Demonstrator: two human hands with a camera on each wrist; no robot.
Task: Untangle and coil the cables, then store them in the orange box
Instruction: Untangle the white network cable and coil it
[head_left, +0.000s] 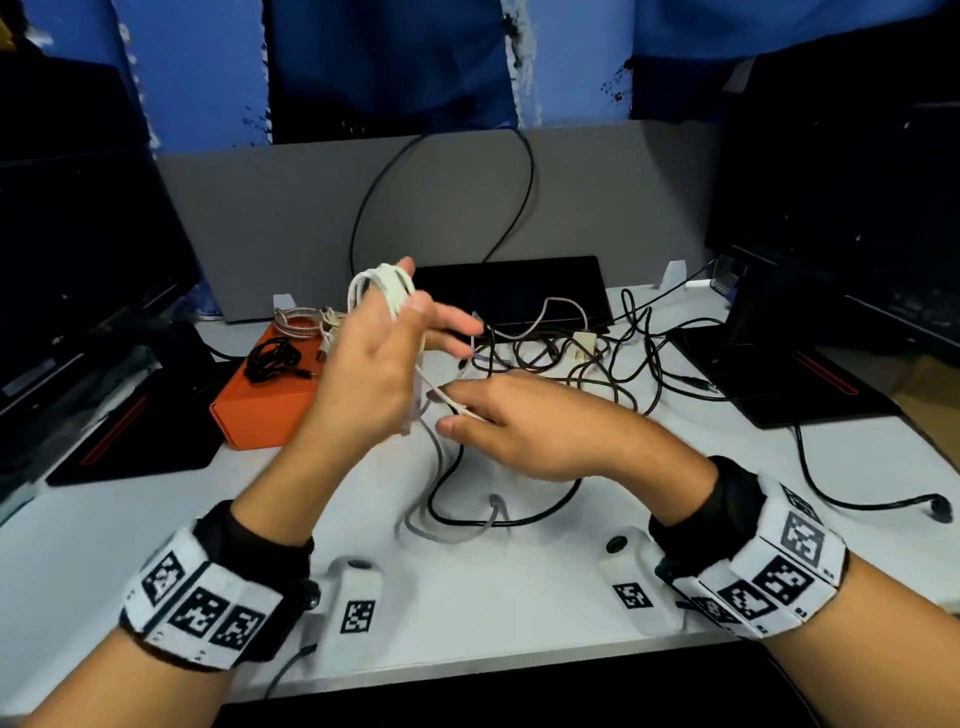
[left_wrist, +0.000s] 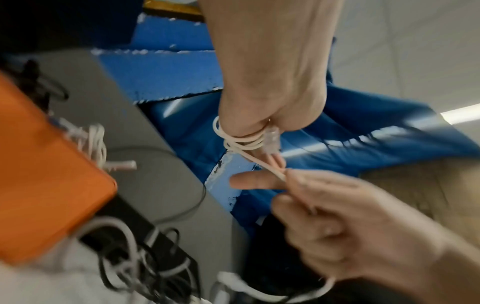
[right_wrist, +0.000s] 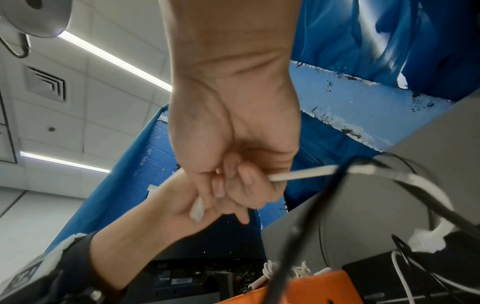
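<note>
A white desk (head_left: 130, 519), smooth and matte, is seen from above, backed by a grey partition panel (head_left: 291, 208) and flanked by dark monitors. An orange box (head_left: 265, 410), rectangular with rounded corners, is set on the desk's left side; a coiled black cable (head_left: 272, 358) and a braided silver cable (head_left: 301, 317) are already laid on it. To its right, a tangle of thin black and pale cables (head_left: 571, 358) is spread over the desk, with loose loops trailing toward the near edge.

The left hand (head_left: 374, 358) is raised above the desk with its fingers extended and spread, and several rounded turns of a white cable (head_left: 384, 291) are wound around them; in the left wrist view a clear plastic connector (left_wrist: 271, 139) is seen pressed against the turns at the fingers. The right hand (head_left: 524, 431) is held lower, just beside the left, its fingers curled, and the free run of the same white cable is pinched between thumb and fingers, stretched taut up to the coil
</note>
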